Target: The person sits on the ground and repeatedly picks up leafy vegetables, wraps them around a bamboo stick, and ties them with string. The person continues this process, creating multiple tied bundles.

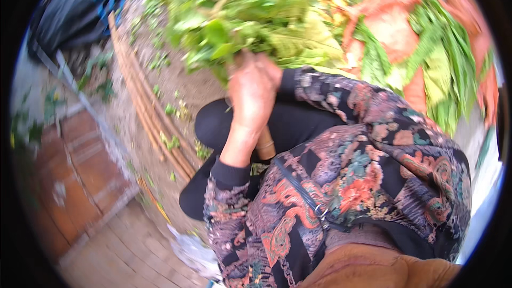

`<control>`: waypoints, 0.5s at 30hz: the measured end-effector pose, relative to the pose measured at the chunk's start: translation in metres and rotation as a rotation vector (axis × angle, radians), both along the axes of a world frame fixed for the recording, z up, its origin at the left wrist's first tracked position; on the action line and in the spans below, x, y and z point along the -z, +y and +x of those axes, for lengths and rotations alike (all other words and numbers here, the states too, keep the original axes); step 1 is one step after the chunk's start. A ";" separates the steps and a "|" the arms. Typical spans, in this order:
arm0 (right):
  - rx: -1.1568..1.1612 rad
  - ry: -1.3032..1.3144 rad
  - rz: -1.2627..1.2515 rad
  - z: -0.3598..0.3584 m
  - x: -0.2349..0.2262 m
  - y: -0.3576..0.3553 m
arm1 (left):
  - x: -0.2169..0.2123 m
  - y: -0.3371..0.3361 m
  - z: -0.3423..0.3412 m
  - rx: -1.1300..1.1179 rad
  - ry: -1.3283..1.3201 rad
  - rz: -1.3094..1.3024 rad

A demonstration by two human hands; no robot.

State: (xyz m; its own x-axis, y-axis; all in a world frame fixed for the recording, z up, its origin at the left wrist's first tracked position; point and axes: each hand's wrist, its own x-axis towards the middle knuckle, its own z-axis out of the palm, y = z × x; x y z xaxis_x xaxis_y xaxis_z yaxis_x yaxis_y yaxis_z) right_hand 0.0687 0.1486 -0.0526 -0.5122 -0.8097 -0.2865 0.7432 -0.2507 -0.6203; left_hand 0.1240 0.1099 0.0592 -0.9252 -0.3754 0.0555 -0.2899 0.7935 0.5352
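Observation:
My left hand (249, 93) and my right hand (270, 69) meet over my knees, fingers bunched and closed at the near edge of a thick pile of broad green leaves (234, 32). Motion smears the fingers, and what they pinch is hidden; the leaves touch them. A short length of bamboo pole (265, 145) shows below my hands, between my left wrist and my lap. How the pole runs on under the hands and leaves cannot be seen. Yellowing leaves (306, 40) lie just beyond my right hand.
Several thin bamboo poles (141, 93) lie on the dirt ground to the left, among leaf scraps. An orange-red cloth (389, 16) with long green leaves (442, 48) spreads at the right. Far left are a dark bag (74, 13) and a reddish-brown panel (72, 176). Clear plastic (192, 250) lies near my left elbow.

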 end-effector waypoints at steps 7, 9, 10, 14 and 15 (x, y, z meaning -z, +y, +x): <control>0.340 1.589 0.275 -0.046 -0.014 0.133 | 0.005 0.008 0.026 -0.031 0.046 0.058; 0.396 1.176 0.819 -0.089 0.019 0.207 | 0.001 0.011 0.030 -0.058 0.028 -0.012; 0.425 1.156 1.146 -0.108 0.052 0.246 | 0.003 0.006 0.036 -0.043 0.050 -0.018; 0.304 1.277 1.755 -0.116 0.158 0.327 | 0.000 -0.001 0.046 -0.029 0.113 0.014; 0.250 1.247 1.843 -0.110 0.162 0.325 | -0.001 -0.001 0.046 -0.034 0.120 0.040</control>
